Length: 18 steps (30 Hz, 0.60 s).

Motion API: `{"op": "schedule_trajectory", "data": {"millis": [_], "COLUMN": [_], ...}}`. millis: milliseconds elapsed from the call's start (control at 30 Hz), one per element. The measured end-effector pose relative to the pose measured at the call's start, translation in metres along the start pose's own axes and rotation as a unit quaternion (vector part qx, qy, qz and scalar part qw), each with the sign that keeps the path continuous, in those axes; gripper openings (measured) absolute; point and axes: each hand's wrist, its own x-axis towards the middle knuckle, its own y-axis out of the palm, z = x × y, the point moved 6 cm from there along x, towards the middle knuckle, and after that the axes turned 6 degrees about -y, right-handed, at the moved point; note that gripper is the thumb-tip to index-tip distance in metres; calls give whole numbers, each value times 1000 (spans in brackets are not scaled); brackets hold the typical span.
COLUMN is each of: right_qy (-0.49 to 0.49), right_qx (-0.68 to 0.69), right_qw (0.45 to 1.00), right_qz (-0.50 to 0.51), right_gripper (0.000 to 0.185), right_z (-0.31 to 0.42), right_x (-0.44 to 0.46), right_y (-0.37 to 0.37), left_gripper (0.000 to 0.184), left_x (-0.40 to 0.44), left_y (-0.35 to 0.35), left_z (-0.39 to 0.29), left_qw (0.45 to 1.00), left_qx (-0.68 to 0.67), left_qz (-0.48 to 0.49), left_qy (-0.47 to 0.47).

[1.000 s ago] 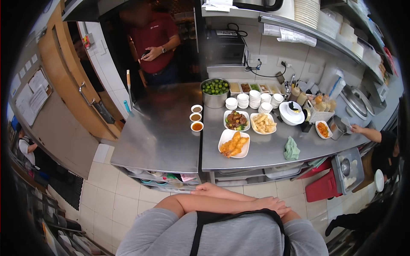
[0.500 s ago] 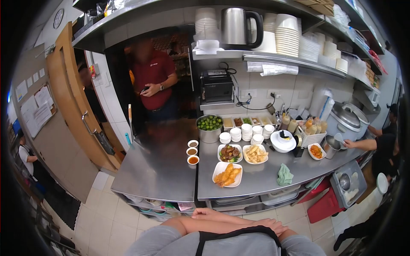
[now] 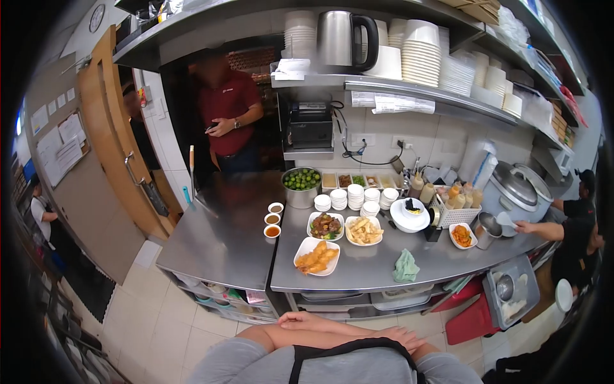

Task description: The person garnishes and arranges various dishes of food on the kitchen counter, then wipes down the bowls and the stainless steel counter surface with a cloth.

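Note:
My forearms are crossed in front of my grey shirt and black apron strap (image 3: 352, 346). My left hand (image 3: 401, 337) rests at the right side, its fingers lying flat over my other arm, with nothing in it. Toward the left, my right hand (image 3: 299, 320) lies by my left forearm, its fingers loosely extended and holding nothing. Both hands are below the counter's front edge, apart from the food. Nearest on the steel counter (image 3: 358, 272) are a white dish of golden fried pieces (image 3: 317, 256), a bowl of fries (image 3: 364, 230) and a bowl of meat with broccoli (image 3: 325, 226).
Three sauce cups (image 3: 272, 219), a pot of green limes (image 3: 302, 186), stacked white cups (image 3: 355, 196) and a green cloth (image 3: 405, 265) sit on the counter. A person in a red shirt (image 3: 231, 105) stands behind. At right, a co-worker's hand (image 3: 526, 227) reaches toward a metal pot (image 3: 488, 229).
The view has shifted slightly, so the counter items appear further left. My crossed arms keep their pose. The co-worker at right leans into view a little more.

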Motion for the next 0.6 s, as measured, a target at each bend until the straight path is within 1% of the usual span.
{"op": "schedule_trajectory", "data": {"millis": [33, 100, 200, 233, 267, 300, 333, 400, 433, 500, 533, 567, 600], "right_qy": [3, 63, 52, 51, 22, -7, -7, -36, -28, -8, 2, -24, -15], "right_qx": [-2, -77, -116, -123, -45, 39, 43, -44, -49, -49, -52, -33, -31], "right_qw": [1000, 993, 987, 987, 997, 999, 998, 997, 995, 993, 993, 991, 990], "right_qz": [7, 63, 96, 95, 65, 37, 39, 61, 87, 103, 108, 125, 136], "right_gripper": [23, 21, 20, 20, 19, 19, 19, 18, 18, 18, 18, 18, 18], "right_z": [-1, -16, -13, -9, 10, 21, 20, 13, 10, 4, -2, -6, -3], "right_x": [-4, -14, -25, -32, -42, -50, -53, -54, -57, -63, -66, -66, -70], "right_y": [-6, -16, -22, -21, -10, -5, -9, -18, -21, -26, -27, -27, -18], "left_gripper": [50, 49, 49, 48, 48, 47, 47, 45, 45, 43, 43, 42, 41], "left_x": [5, 13, 26, 30, 34, 38, 41, 45, 49, 54, 56, 58, 60], "left_y": [4, 13, 23, 30, 40, 43, 48, 57, 60, 68, 69, 68, 67], "left_z": [1, -2, -2, 0, 1, -2, -1, -2, -2, -3, -4, -6, -6], "left_qw": [1000, 1000, 1000, 1000, 1000, 999, 999, 998, 998, 995, 995, 995, 995], "left_qx": [4, 7, 4, 13, 22, 48, 48, 28, 28, 63, 63, 65, 68], "left_qz": [-3, -2, -6, 7, 21, 5, 8, 55, 50, 73, 65, 59, 54], "left_qy": [-6, 1, 3, 5, 7, 3, 0, 6, -5, -20, -36, -46, -55]}}
